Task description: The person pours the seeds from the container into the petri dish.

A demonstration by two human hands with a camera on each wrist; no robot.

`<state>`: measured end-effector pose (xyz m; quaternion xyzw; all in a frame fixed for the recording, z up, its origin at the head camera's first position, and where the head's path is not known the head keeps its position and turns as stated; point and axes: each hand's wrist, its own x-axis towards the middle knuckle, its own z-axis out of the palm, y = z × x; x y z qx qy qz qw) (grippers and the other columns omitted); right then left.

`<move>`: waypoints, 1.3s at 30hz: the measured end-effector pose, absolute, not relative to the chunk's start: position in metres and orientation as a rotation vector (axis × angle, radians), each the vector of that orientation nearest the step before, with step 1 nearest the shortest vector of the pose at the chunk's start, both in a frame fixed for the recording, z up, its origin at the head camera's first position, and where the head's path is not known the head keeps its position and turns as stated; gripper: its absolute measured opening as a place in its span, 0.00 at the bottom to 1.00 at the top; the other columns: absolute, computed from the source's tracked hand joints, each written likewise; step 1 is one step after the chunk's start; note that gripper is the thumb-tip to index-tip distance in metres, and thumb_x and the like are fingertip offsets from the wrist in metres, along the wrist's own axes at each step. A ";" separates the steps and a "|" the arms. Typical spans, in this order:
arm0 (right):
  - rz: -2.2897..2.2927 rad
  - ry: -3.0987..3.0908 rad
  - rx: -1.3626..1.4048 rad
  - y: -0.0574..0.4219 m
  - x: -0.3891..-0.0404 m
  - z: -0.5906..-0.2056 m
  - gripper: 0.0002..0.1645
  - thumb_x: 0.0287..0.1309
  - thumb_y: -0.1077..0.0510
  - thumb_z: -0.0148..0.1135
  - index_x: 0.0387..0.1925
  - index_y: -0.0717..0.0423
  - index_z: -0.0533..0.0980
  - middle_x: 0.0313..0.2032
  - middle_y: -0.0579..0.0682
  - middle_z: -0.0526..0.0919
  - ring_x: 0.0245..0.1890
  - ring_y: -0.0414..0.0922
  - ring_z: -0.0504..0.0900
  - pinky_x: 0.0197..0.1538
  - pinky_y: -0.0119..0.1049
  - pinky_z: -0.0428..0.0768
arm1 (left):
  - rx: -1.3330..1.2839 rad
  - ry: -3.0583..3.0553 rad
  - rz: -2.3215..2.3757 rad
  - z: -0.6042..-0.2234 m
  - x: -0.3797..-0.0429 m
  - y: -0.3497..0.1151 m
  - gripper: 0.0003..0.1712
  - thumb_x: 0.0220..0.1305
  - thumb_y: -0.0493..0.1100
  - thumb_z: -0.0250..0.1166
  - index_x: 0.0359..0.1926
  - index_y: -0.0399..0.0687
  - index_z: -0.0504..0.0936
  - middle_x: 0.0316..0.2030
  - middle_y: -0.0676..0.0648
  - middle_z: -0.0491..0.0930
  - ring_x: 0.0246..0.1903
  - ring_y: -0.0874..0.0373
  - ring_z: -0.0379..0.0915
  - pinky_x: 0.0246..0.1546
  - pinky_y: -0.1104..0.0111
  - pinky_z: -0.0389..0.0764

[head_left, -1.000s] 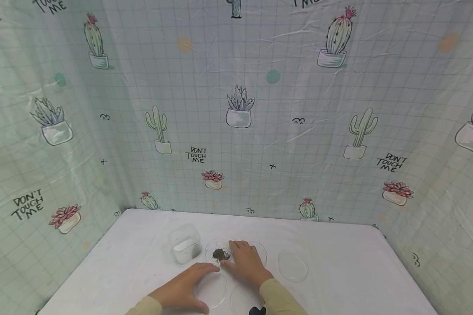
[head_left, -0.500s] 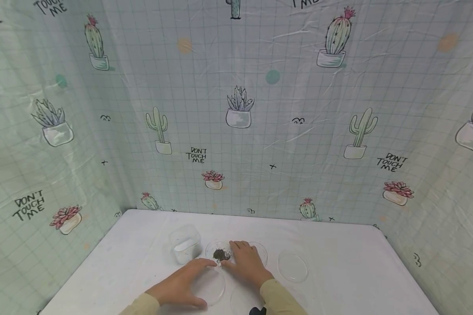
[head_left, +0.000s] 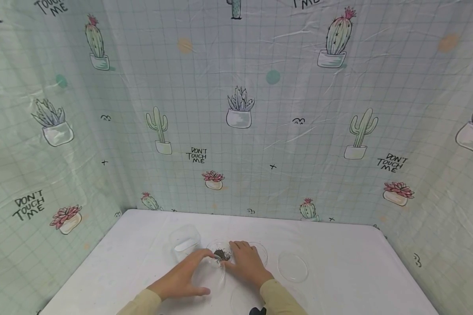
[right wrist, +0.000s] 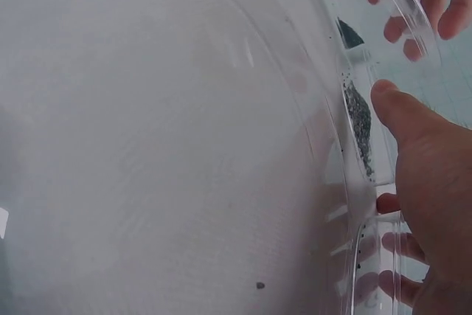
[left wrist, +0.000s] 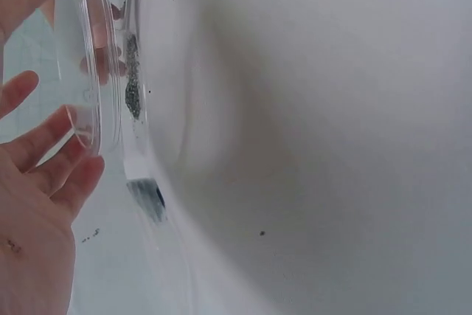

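In the head view my left hand (head_left: 185, 278) grips a clear petri dish lid (left wrist: 107, 71), fingers at its far edge and thumb at the near side. The lid is tilted, seen nearly edge-on in the left wrist view. Just beyond it a clear petri dish (head_left: 212, 244) holds a small heap of dark grains (head_left: 222, 254). My right hand (head_left: 247, 265) spans the right side of that dish, its thumb at the near rim and fingertips at the far right. In the right wrist view the right thumb (right wrist: 398, 108) overlaps the grain-filled dish.
A clear plastic box (head_left: 184, 234) with something white inside stands at the back left. To the right lie a clear round dish (head_left: 293, 266) and another round dish (head_left: 263, 253) partly behind the right hand. Stray dark specks (left wrist: 262, 233) dot the white table.
My left hand's fingers have moved forward, closer to the grain dish, and the lid has gone from lying flat to tilted. The right hand has stayed in place.
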<state>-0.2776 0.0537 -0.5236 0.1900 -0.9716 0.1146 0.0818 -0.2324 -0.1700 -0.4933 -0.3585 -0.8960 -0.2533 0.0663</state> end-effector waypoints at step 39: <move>0.346 -2.802 0.604 0.072 -0.274 -0.520 0.44 0.47 0.30 0.57 0.63 0.46 0.62 0.56 0.46 0.72 0.59 0.46 0.68 0.56 0.47 0.74 | -0.924 -2.795 -0.720 -0.495 -0.248 -0.149 0.34 0.52 0.55 0.66 0.58 0.54 0.66 0.65 0.41 0.60 0.64 0.44 0.57 0.60 0.48 0.66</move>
